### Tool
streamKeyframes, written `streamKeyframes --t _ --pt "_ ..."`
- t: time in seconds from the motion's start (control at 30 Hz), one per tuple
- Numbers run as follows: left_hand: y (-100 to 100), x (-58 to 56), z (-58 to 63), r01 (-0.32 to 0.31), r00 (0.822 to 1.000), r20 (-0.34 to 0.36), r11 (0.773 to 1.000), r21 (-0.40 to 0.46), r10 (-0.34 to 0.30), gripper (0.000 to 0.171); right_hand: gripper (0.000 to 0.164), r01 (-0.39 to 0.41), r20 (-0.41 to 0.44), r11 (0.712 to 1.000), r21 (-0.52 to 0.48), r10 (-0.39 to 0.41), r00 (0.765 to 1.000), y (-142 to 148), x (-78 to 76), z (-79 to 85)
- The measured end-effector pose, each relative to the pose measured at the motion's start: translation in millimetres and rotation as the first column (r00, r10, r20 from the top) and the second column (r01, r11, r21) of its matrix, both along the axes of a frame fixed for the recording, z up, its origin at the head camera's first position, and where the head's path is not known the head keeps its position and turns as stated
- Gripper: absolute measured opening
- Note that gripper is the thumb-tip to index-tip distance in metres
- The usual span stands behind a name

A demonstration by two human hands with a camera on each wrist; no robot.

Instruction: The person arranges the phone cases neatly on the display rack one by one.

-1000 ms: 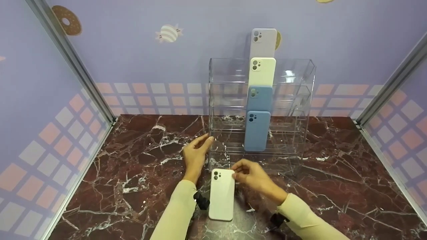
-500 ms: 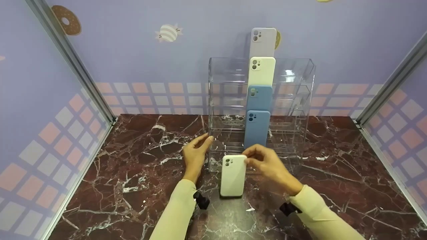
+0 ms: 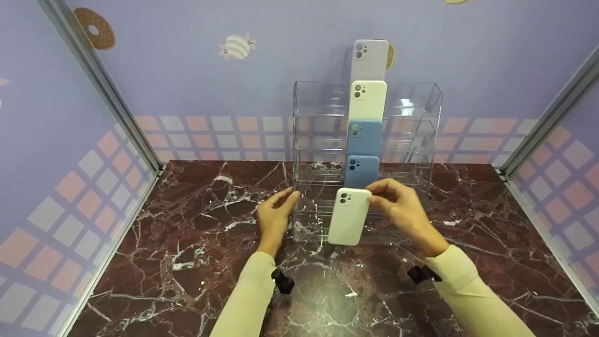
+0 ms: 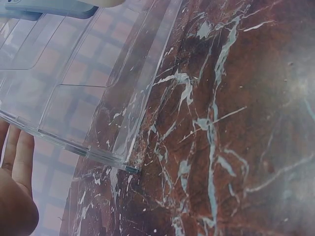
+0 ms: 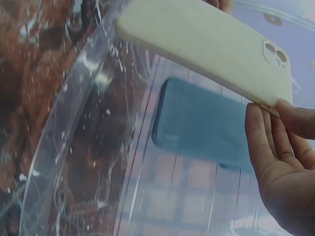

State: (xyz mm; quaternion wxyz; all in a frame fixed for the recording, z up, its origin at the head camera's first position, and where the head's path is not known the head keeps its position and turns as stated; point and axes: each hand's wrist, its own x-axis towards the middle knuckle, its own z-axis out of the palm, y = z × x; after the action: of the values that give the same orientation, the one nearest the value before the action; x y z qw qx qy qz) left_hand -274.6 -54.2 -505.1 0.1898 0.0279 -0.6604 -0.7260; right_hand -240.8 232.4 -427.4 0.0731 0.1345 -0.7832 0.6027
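My right hand [image 3: 406, 208] pinches a cream-white phone case [image 3: 348, 217] by its upper right corner, thumb on the back and fingers on the other side. The case hangs slightly tilted, in front of the clear acrylic stepped rack [image 3: 318, 185]. Behind it, a blue phone case [image 3: 361, 171] stands in the lower part of the rack, its bottom hidden in the head view. Beside the rack's left wall, my left hand [image 3: 273, 217] rests with fingertips at the edge. In the left wrist view its fingers [image 4: 23, 155] lie fairly straight along the outside of the clear wall.
Farther up the rack stand another blue case [image 3: 367, 138], a cream case [image 3: 368, 103] and a pale lilac case [image 3: 369, 65], one behind the other. The rack stands on a dark red marbled table [image 3: 187, 243]. Lilac patterned walls [image 3: 187, 84] enclose the back and sides.
My right hand has lifted the cream-white phone case off the table and carried it forward and right, to the front of the rack. My left hand has stayed at the rack's side.
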Motion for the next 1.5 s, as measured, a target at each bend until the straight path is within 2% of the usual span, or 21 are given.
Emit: streamKeyframes --t 0.23,0.5,0.73,0.9,1.5 --pt "1.2 -0.6 0.1 -0.008 1.000 -0.002 1.000 0.023 0.008 0.029 0.018 0.056 -0.054 0.998 -0.004 -0.056 0.997 11.6 -10.7 -3.2" --pt "1.7 -0.2 -1.5 0.007 1.000 -0.021 0.998 0.063 -0.005 0.031 0.017 0.068 -0.052 0.997 -0.023 -0.069 0.996 14.0 -16.4 -11.0" --pt "3.9 -1.2 0.8 -0.026 1.000 0.000 0.999 0.029 0.026 0.029 0.017 0.103 -0.065 0.995 0.004 -0.103 0.993 16.1 -20.7 -18.6" --pt "3.7 -2.3 1.7 -0.028 1.000 0.012 0.999 0.029 0.027 0.028 0.016 0.098 -0.074 0.995 0.000 -0.097 0.993 16.1 -22.7 -23.2" --pt "0.9 -0.4 -1.8 -0.001 1.000 -0.016 1.000 0.023 0.002 0.030 0.016 0.080 -0.057 0.997 0.021 -0.078 0.995 14.3 -24.0 -33.5"
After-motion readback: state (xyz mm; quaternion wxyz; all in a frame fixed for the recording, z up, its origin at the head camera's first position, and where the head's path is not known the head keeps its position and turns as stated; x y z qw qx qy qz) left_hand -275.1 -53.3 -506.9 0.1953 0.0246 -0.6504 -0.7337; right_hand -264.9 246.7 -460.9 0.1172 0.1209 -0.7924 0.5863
